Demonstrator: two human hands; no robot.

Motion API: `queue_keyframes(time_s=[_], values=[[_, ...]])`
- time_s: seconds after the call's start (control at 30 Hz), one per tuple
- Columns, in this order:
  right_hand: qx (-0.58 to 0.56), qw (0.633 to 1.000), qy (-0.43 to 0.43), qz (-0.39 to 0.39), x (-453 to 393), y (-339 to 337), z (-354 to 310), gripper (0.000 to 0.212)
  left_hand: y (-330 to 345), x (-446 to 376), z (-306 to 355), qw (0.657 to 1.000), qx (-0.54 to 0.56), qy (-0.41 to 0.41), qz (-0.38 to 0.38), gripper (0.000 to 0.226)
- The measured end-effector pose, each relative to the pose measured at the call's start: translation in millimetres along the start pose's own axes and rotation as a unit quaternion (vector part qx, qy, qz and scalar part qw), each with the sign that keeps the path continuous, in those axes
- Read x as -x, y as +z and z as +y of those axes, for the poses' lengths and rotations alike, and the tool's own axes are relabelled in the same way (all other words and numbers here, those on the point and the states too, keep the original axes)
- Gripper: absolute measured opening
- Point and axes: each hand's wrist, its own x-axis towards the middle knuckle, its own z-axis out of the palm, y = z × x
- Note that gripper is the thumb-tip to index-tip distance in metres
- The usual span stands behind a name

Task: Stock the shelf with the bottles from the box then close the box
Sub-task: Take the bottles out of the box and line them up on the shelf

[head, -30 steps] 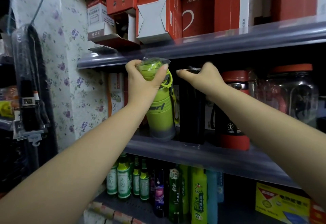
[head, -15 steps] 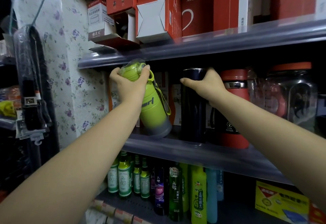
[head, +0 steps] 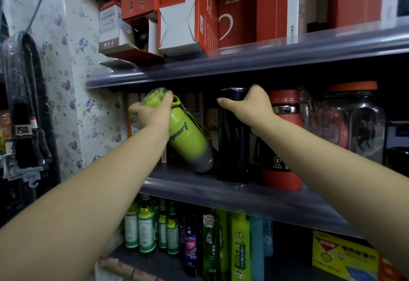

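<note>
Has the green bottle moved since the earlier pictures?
Yes. The green bottle, upright before, now leans, its cap tipped left, away from the dark flask, base near it.

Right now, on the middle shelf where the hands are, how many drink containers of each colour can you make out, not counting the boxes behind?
Green: 1, the green bottle, tilted, gripped at the cap by the left hand.
Dark navy: 1, the dark flask, upright, held at the top by the right hand.
Red and black: 1, the red jug.
Clear with an orange lid: 1, the glass jar.
Total: 4

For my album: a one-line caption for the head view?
Left hand tilts a green sports bottle; right hand grips a dark flask.
</note>
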Motion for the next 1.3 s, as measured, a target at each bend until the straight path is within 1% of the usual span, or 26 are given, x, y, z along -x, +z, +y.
queue_keyframes(time_s=[0.07, 0.1, 0.13, 0.17, 0.2, 0.23, 0.3, 0.4, 0.43, 0.53, 0.57, 0.7, 0.8, 0.9, 1.0, 1.13, 1.2, 1.3], values=[[0.01, 1.0, 0.004, 0.01, -1, 1, 0, 0.053, 6, -4, 2, 0.999, -0.001, 0.019, -0.029, 0.075], [0.017, 1.0, 0.002, 0.009, -2, 1, 0, 0.047, 9, -4, 4, 0.998, -0.005, 0.025, -0.057, 0.074], [0.025, 1.0, 0.002, 0.007, -2, 0, 0, 0.041, 12, -4, 6, 0.995, -0.007, 0.022, -0.094, 0.076], [0.032, 0.999, 0.005, 0.008, -2, -1, -1, 0.039, 15, -7, 6, 0.991, -0.013, 0.019, -0.129, 0.083], [0.035, 0.999, 0.007, 0.009, -2, -1, -1, 0.039, 19, -13, 3, 0.987, -0.027, 0.016, -0.156, 0.092], [0.035, 0.999, 0.006, 0.012, -4, -1, 0, 0.039, 24, -22, -2, 0.981, -0.041, 0.015, -0.187, 0.096], [0.032, 0.999, 0.003, 0.022, -5, 2, 1, 0.049, 29, -20, 0, 0.969, -0.05, 0.033, -0.241, 0.091], [0.021, 1.0, -0.001, 0.022, -4, 4, 3, 0.056, 32, -6, 5, 0.961, -0.048, 0.045, -0.267, 0.09], [0.015, 1.0, 0.0, 0.02, -4, 3, 4, 0.057, 33, -5, 2, 0.958, -0.044, 0.056, -0.277, 0.083], [0.002, 1.0, 0.0, 0.023, -3, 1, 6, 0.058, 31, -6, -4, 0.948, -0.013, 0.081, -0.309, 0.036], [-0.006, 1.0, 0.001, 0.021, -2, 1, 7, 0.058, 31, -8, -6, 0.945, -0.008, 0.089, -0.315, 0.029], [-0.032, 0.999, -0.003, 0.012, 4, 0, 6, 0.059, 31, -9, -10, 0.935, 0.014, 0.104, -0.338, 0.013], [-0.045, 0.999, -0.004, 0.026, 5, 1, 5, 0.058, 29, -5, -9, 0.928, 0.014, 0.125, -0.351, 0.009], [-0.04, 0.999, -0.01, 0.02, 4, 4, 4, 0.056, 29, -6, -10, 0.931, 0.031, 0.119, -0.345, 0.011], [-0.034, 0.999, -0.016, 0.02, 6, 3, 2, 0.056, 31, -6, -11, 0.933, 0.035, 0.108, -0.34, 0.021], [-0.043, 0.998, -0.014, 0.047, 7, 2, 4, 0.048, 33, -11, -13, 0.935, 0.011, 0.137, -0.326, 0.025], [-0.046, 0.998, -0.016, 0.045, 8, 4, 5, 0.045, 32, -13, -15, 0.936, 0.007, 0.147, -0.319, 0.033], [-0.039, 0.998, -0.023, 0.043, 9, 2, 4, 0.054, 33, -9, -17, 0.928, 0.024, 0.133, -0.347, 0.05]])
